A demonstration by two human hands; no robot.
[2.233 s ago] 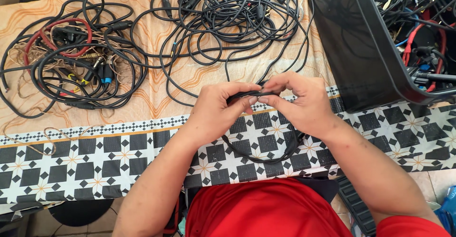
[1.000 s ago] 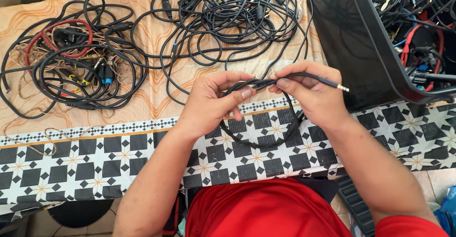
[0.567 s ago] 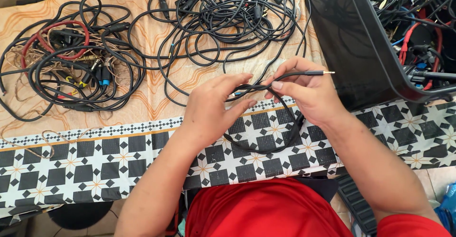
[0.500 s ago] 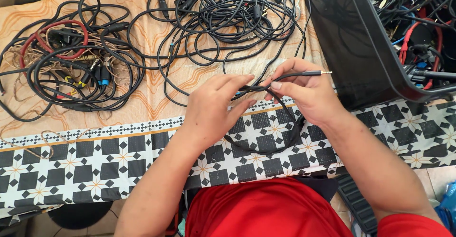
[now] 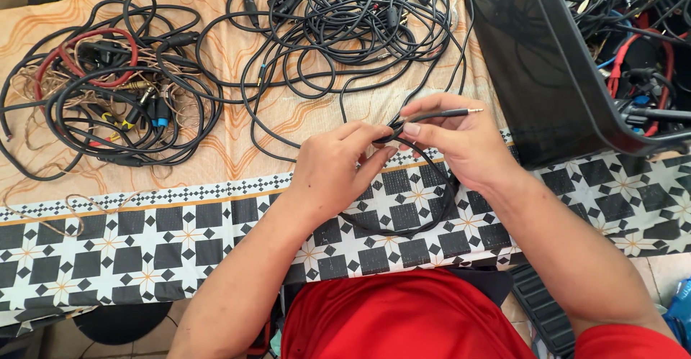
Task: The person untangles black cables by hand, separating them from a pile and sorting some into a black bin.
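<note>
our left hand (image 5: 338, 168) and right hand (image 5: 461, 147) pinch the thin black cable (image 5: 432, 211); a loose pinch could let its coil spring open, we judge.

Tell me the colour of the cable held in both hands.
Black, with a metal plug tip; the head view shows the cable looped below the hands.

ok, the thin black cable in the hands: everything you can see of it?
The thin black cable looks rubber-jacketed and is gathered into a small loop that hangs over the patterned tablecloth. The left hand pinches the gathered strands; the right hand holds the end, whose slim metal jack plug points right towards the black bin.
</note>
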